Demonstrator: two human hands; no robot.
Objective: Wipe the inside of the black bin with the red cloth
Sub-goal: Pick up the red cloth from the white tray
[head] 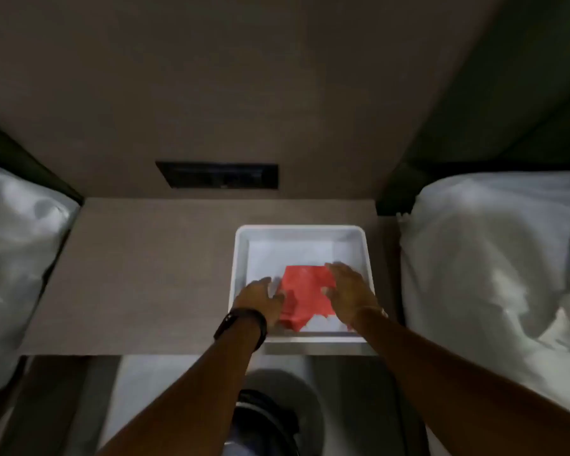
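A red cloth (305, 291) lies crumpled in a white tray (241, 258) on the bedside table. My left hand (260, 296), with a dark watch on its wrist, touches the cloth's left edge with thumb and fingers closed on it. Fingers of my right hand (351, 291) reach the cloth's far right corner, and the thumb presses on the fabric. On the floor below the table edge, between my forearms, is a dark round object (264, 419) that may be the black bin. It is blurred and partly hidden.
The brown table (145, 274) stands between two beds with white bedding, one on the left (17, 251) and one on the right (494, 258). A dark socket panel (218, 175) is set in the wall behind. The tray sits at the table's front right.
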